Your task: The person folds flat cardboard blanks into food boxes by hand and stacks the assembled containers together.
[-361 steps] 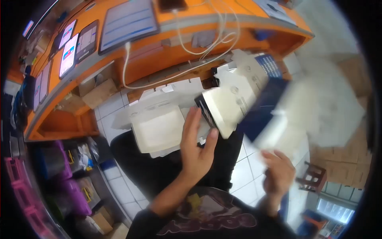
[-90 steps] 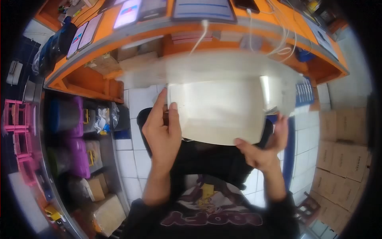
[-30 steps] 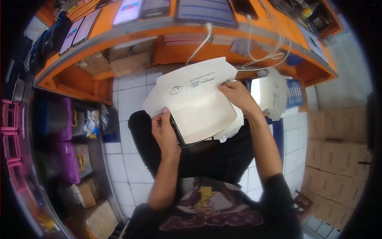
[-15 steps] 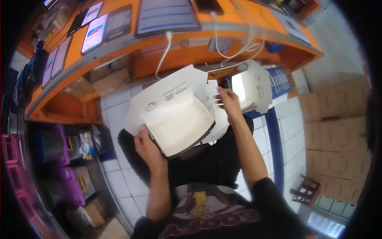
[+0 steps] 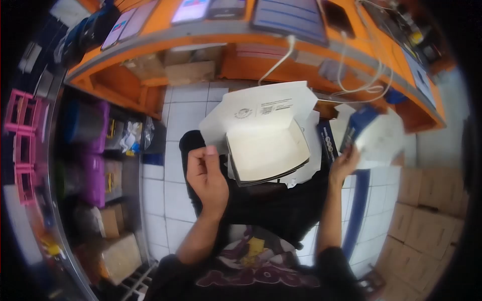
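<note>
Several white paper boxes with dark outsides (image 5: 268, 153) lie nested on my lap, the top one with its printed lid up. Just left of them is my left hand (image 5: 207, 178), its fingers curled and thumb raised, with nothing visible in it. My right hand (image 5: 345, 163), off to the right, grips a blue and white box (image 5: 362, 125), which is blurred and tilted. Beside it, a dark box with white lettering (image 5: 328, 143) stands between the stack and my right hand.
Ahead is an orange desk (image 5: 231, 39) with phones, a tablet (image 5: 288, 19) and white cables (image 5: 346, 75). Shelves with purple bins (image 5: 94, 180) stand on the left, pink racks (image 5: 24, 118) beyond them. Brown cartons (image 5: 427, 226) are stacked at the right.
My left hand has come off the nested boxes. My right hand has moved right and now holds the blue and white box. The view has turned.
</note>
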Available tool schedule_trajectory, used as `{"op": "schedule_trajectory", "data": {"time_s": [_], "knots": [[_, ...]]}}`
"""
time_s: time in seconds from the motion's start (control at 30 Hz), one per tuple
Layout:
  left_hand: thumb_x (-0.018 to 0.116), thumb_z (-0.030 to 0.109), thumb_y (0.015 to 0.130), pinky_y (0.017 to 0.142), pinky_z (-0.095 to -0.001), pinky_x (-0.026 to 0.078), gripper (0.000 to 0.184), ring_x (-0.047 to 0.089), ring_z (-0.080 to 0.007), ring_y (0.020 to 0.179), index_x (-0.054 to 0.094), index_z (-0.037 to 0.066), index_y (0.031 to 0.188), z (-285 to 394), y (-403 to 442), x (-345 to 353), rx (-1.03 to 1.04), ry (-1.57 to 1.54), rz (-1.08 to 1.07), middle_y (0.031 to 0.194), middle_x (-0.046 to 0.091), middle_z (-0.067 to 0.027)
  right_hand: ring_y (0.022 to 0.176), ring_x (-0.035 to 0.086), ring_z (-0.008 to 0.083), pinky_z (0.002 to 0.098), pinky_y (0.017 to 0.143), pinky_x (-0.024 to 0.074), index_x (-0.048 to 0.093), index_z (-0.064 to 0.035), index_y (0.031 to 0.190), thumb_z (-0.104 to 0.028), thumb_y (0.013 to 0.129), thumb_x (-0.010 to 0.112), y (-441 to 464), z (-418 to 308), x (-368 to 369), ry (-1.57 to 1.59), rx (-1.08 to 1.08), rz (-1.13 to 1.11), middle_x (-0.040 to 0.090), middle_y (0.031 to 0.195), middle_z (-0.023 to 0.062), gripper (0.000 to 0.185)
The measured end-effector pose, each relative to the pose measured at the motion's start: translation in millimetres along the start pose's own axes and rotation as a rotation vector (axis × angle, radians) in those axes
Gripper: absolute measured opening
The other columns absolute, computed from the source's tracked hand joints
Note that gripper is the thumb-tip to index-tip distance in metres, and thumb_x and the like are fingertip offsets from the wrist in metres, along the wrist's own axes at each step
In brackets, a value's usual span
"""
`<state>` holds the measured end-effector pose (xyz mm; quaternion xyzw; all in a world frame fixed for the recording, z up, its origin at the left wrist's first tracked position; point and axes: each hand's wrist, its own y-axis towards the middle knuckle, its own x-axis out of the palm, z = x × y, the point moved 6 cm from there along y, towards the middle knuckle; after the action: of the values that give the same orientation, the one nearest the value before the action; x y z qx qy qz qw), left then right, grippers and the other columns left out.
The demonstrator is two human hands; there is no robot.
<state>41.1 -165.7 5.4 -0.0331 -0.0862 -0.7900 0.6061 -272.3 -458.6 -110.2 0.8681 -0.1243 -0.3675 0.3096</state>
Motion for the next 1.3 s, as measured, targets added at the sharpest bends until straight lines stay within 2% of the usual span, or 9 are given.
{"op": "schedule_trajectory", "data": {"time_s": [0.2,0.4,0.5,0.57,0.6,0.67,0.9,1.0,1.3], "knots": [[0.079,0.016,0.089,0.056,-0.0205,0.04,0.04,0.049,-0.0063,0.064,0.063,-0.004,0.12,68,0,44,0.244,0.247,-0.459,0.082,0.056,-0.0025,0.113,0.058,0.0204,0.0686,0.119,0.0169,0.072,-0.0331,0.115,-0.006,0.081,0.069,18,-199,-85,-0.207,-0.812,-0.215,0.065,0.105,-0.0062,0.044],[0.072,0.01,0.091,0.058,-0.0253,0.048,0.042,0.056,-0.0095,0.064,0.063,-0.005,0.13,44,19,40,0.071,0.495,-0.303,0.085,0.064,-0.006,0.118,0.057,0.0217,0.0748,0.118,0.0142,0.07,-0.0401,0.118,-0.033,0.082,0.079,6,-260,-79,-0.102,-1.088,-0.567,0.065,0.112,-0.0053,0.038],[0.066,0.007,0.094,0.059,-0.0235,0.045,0.039,0.053,-0.0063,0.064,0.063,-0.005,0.131,21,25,17,0.057,0.566,-0.251,0.079,0.062,-0.0033,0.125,0.056,0.0247,0.07,0.119,0.0215,0.059,-0.0309,0.137,-0.047,0.092,0.07,24,-247,-82,0.284,-0.979,-0.184,0.062,0.127,0.0062,0.049],[0.067,0.007,0.093,0.058,-0.0231,0.044,0.041,0.053,-0.006,0.063,0.062,-0.007,0.132,6,23,9,-0.096,0.556,-0.284,0.079,0.062,-0.0022,0.132,0.053,0.0266,0.0563,0.118,0.0339,0.046,-0.0141,0.15,-0.057,0.1,0.056,53,-202,-47,0.96,-0.008,-0.378,0.056,0.137,0.0162,0.066],[0.067,0.007,0.093,0.058,-0.0231,0.044,0.041,0.053,-0.006,0.063,0.062,-0.007,0.132,4,21,6,-0.1,0.558,-0.279,0.079,0.062,-0.0022,0.132,0.053,0.0266,0.0563,0.118,0.0339,0.046,-0.0141,0.15,-0.057,0.1,0.056,57,-202,-41,0.962,-0.007,-0.384,0.056,0.137,0.0162,0.066],[0.066,0.005,0.09,0.055,-0.0265,0.045,0.039,0.055,-0.0088,0.06,0.065,-0.009,0.127,2,20,6,-0.137,0.512,-0.267,0.072,0.061,-0.0055,0.134,0.049,0.0253,0.0376,0.109,0.0466,0.046,-0.0026,0.147,-0.051,0.105,0.052,35,-197,-2,1.3,0.709,-0.969,0.056,0.135,0.0163,0.065],[0.063,0.016,0.1,0.079,-0.0238,0.048,0.042,0.06,-0.0092,0.085,0.061,-0.009,0.134,-39,4,5,-0.454,0.091,-0.218,0.093,0.068,-0.0031,0.119,0.06,0.0183,0.031,0.094,0.0545,0.054,-0.0029,0.143,-0.037,0.106,0.053,26,-214,0,1.037,0.822,-1.008,0.063,0.128,0.0087,0.05],[0.052,0.031,0.108,0.109,-0.0326,0.039,0.051,0.054,-0.0183,0.126,0.055,-0.006,0.142,-44,-6,11,-0.533,-0.226,-0.212,0.139,0.06,-0.0152,0.112,0.061,0.0153,0.0292,0.091,0.052,0.061,-0.0012,0.135,-0.034,0.106,0.054,27,-207,5,0.934,0.764,-1.082,0.068,0.118,0.0068,0.045],[0.067,0.015,0.101,0.112,-0.0311,0.037,0.046,0.051,-0.0198,0.13,0.056,-0.009,0.139,-71,-20,6,-0.418,-0.268,-0.152,0.143,0.053,-0.0143,0.105,0.064,0.0153,0.028,0.093,0.0492,0.058,0.0047,0.135,-0.031,0.105,0.053,40,-202,19,0.573,0.571,-1.293,0.068,0.117,0.0104,0.047]]}}
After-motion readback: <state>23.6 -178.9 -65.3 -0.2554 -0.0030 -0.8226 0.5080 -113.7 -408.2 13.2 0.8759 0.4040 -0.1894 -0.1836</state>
